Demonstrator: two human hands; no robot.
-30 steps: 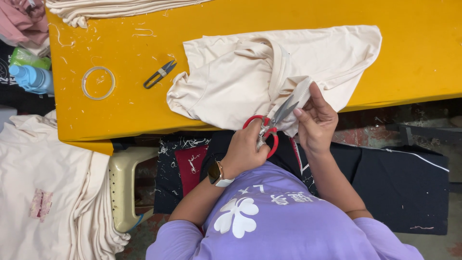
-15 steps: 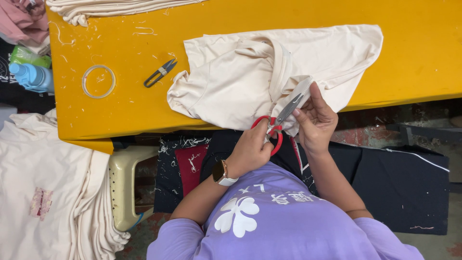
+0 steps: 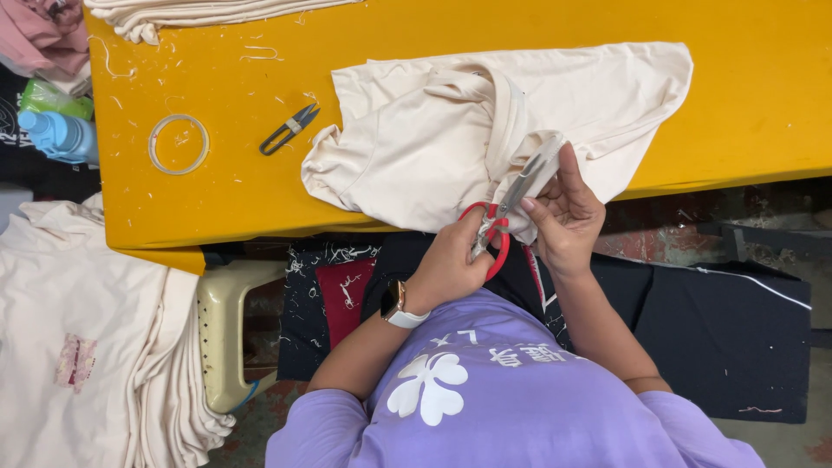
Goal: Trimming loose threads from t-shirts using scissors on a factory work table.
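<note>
Left hand (image 3: 451, 260): fingers curled through the red loop handles of a pair of scissors (image 3: 507, 208), holding them; a white-strapped watch sits on the wrist.

Right hand (image 3: 563, 212): fingers narrowly pinched on a fold of the cream garment (image 3: 485, 121), thumb and forefinger pressing the cloth right beside the scissor blades. The blades look nearly shut; whether they bite the cloth cannot be told.

Cream garment: soft knit, matte, rumpled and partly folded, lying on the yellow table (image 3: 416, 35) with its near edge hanging over the front rim toward the hands.

Scissors: grey metal blades, red plastic handles, angled up to the right.

Also on the table: a small dark thread snipper (image 3: 289, 129), a pale tape ring (image 3: 178, 144), scattered thread scraps, and folded cream cloth (image 3: 199, 13) at the far edge.

Beside the table: a stack of cream garments (image 3: 87, 338), a blue bottle (image 3: 56, 136), and a beige plastic stool (image 3: 227, 329).
</note>
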